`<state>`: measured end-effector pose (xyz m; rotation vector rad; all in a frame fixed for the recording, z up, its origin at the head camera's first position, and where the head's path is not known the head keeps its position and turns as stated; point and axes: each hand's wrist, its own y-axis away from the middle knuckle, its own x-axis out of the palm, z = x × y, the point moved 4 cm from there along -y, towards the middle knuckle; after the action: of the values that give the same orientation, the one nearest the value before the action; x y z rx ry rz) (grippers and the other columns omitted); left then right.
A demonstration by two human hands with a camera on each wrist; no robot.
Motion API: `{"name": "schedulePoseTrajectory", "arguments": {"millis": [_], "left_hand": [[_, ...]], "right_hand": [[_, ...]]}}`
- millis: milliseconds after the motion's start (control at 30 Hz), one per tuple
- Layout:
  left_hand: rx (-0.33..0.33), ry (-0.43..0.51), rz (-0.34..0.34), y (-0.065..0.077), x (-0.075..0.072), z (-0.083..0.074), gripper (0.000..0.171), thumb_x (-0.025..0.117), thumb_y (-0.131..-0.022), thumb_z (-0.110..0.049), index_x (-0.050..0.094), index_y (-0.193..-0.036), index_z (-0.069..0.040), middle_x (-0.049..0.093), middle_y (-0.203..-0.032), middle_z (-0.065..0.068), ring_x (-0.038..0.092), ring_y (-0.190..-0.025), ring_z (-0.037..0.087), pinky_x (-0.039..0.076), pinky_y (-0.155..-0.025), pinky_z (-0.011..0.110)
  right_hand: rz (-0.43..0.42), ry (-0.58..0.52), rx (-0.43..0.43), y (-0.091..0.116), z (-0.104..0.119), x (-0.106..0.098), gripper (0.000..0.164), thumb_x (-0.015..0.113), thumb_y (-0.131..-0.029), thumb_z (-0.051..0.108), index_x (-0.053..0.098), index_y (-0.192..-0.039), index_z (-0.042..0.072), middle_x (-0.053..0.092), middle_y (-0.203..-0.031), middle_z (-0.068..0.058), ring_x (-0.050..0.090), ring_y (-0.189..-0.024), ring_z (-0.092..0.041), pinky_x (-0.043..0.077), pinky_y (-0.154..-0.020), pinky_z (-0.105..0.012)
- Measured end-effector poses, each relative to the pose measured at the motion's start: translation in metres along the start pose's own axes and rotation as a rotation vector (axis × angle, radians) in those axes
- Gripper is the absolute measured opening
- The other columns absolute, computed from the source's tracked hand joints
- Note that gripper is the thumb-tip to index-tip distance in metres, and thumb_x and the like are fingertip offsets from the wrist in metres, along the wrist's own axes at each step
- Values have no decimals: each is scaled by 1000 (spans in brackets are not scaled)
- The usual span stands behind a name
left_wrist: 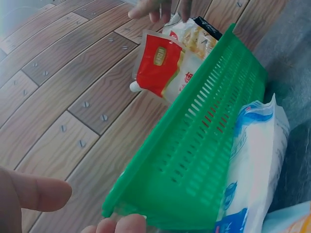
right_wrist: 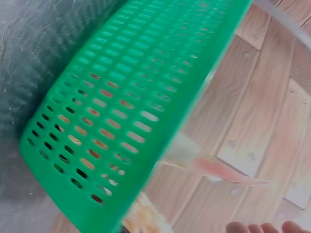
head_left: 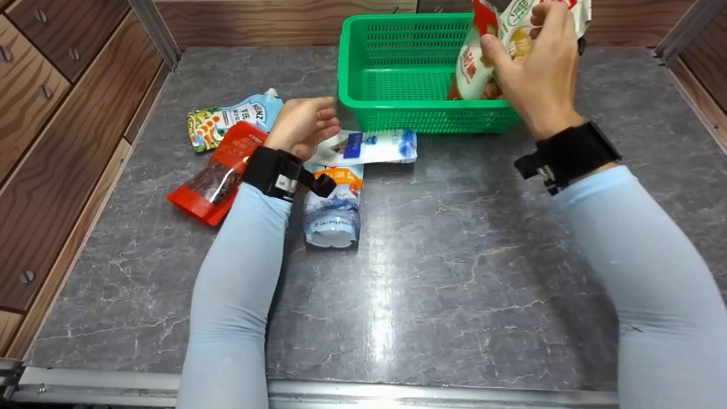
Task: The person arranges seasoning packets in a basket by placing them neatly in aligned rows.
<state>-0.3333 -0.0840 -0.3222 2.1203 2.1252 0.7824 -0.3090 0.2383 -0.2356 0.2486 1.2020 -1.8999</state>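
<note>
My right hand [head_left: 539,76] hovers over the right end of the green basket [head_left: 434,116], thumb and fingers spread apart. Just beyond it, a red and white spouted pouch [head_left: 472,68] stands in the basket. Beside that leans a white food bag [head_left: 519,42] with a picture on it, partly hidden by the hand. In the left wrist view, the fingers hang over the tops of both packages. My left hand [head_left: 301,125] is by the basket's front left corner, fingers loosely bent and holding nothing. It overlaps a white and blue packet [head_left: 392,146] lying before the basket.
Left of the left hand lie a blue Heinz pouch [head_left: 250,113] with a spout and a red bag [head_left: 218,176] with a clear window. A blue and orange pouch [head_left: 332,210] lies near the left wrist. Wood-patterned panels [head_left: 272,23] border the grey table [head_left: 454,295].
</note>
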Motion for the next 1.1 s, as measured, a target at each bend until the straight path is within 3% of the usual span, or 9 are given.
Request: {"name": "schedulePoseTrajectory", "arguments": {"millis": [200,400,767,967,1100], "left_hand": [[38,-155,-41,15,-17,-17,44,59,-90,-19,41,-128,-5,48,-116,12,50,-104,26,50,-83,31],[101,-301,-51,28,-38,-33,37,57,-91,-23,44,-122,-6,46,-114,11,49,-98,22,48,-82,31],[250,-901,-155,45,-90,-53,45,54,-91,-35,43,-120,-3,43,-114,10,41,-98,21,37,-82,31],[261,-1261,-134,47,-118,-58,63,50,-89,-47,41,-126,4,45,-117,20,42,-101,30,37,-87,41],[224,-1379,-122,45,-135,-56,78,52,-84,-55,38,-129,7,43,-124,25,40,-105,35,36,-91,47]], "right_hand": [[-43,-64,-38,7,14,-19,53,63,-79,50,48,-114,13,47,-104,2,48,-96,-15,38,-82,-20],[-14,-139,-30,23,23,-27,46,65,-79,46,54,-105,9,55,-95,0,54,-84,-13,42,-70,-18],[147,-146,-170,59,32,-21,43,63,-84,39,55,-106,4,59,-90,0,55,-79,-10,41,-64,-15],[238,-151,-209,76,28,-14,41,62,-86,37,54,-109,4,59,-91,-2,55,-79,-9,40,-64,-19],[301,-144,-207,86,23,-8,42,60,-87,39,52,-111,5,59,-93,-3,55,-80,-12,41,-66,-24]]}}
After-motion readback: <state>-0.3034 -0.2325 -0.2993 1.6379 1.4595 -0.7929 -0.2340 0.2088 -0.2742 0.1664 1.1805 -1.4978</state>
